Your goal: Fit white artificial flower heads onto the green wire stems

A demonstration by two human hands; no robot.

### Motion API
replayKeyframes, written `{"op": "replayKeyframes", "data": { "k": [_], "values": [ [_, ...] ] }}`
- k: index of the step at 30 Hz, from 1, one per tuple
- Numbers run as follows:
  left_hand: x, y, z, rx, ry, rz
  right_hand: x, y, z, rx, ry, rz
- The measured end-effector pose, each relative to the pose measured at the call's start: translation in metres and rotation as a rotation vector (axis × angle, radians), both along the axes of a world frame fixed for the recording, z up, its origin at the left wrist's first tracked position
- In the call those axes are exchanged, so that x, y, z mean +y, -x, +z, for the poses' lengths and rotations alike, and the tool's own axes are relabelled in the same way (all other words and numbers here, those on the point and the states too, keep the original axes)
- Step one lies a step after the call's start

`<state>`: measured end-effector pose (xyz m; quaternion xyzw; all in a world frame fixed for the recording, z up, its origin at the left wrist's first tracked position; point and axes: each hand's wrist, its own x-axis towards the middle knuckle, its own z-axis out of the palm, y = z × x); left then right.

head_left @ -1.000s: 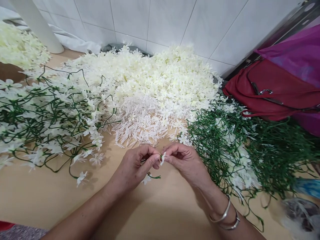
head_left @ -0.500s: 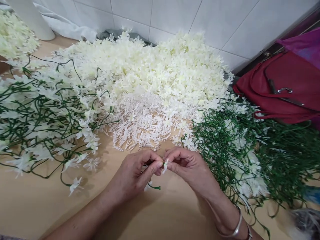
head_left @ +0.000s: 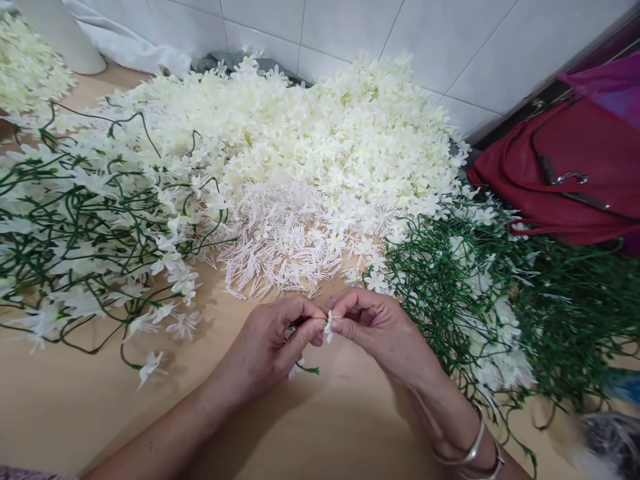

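Low in the middle of the head view, my left hand [head_left: 283, 337] pinches a green artificial flower stem [head_left: 313, 370] between thumb and forefinger. A branch of that stem pokes out below the fingers, with a white bloom partly hidden behind them. My right hand [head_left: 373, 333] meets it fingertip to fingertip, closed on a small white artificial flower [head_left: 329, 328]. The flower stands between the two pinches, at the stem's tip. Just beyond the hands lies a pile of thin white stamens [head_left: 280, 260]. A silvery bangle circles the right wrist.
A large heap of cream-white petals [head_left: 325, 133] lies along the tiled wall [head_left: 350, 30]. Green stems with white flowers [head_left: 100, 227] spread at left; tangled green stems [head_left: 435, 287] lie at right. A red bag [head_left: 565, 173] and a white cylinder [head_left: 65, 37] stand farther back.
The white flower has turned more upright and sits closer to my left fingertips. Both hands stay almost in place; the view has shifted slightly.
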<state>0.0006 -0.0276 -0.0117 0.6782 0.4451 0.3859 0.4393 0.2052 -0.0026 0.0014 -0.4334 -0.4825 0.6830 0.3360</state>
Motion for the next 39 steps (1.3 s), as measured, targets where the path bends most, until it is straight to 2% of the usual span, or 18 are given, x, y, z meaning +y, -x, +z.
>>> {"op": "replayKeyframes", "data": {
  "k": [5,8,14,19,26,33,39],
  "values": [
    [-0.003,-0.005,0.0,-0.044,0.039,0.025,0.0,-0.003,-0.003,0.016,-0.03,-0.01],
    [-0.006,-0.007,0.001,-0.089,0.069,0.092,-0.001,-0.006,-0.003,0.06,-0.057,-0.026],
    [-0.009,-0.005,-0.006,-0.155,0.123,0.149,-0.002,-0.005,-0.008,0.111,-0.155,-0.019],
    [-0.008,-0.005,-0.009,-0.117,0.053,0.129,-0.004,-0.001,-0.012,0.069,-0.208,-0.056],
    [-0.008,-0.006,-0.006,-0.027,-0.018,0.11,-0.008,0.004,-0.003,-0.002,-0.198,-0.088],
    [-0.003,-0.002,-0.003,0.027,-0.098,0.027,-0.004,-0.002,-0.003,-0.011,-0.117,-0.002],
    [-0.001,-0.002,-0.001,0.014,-0.07,0.005,-0.002,0.0,0.001,0.015,-0.088,0.015]
  ]
}}
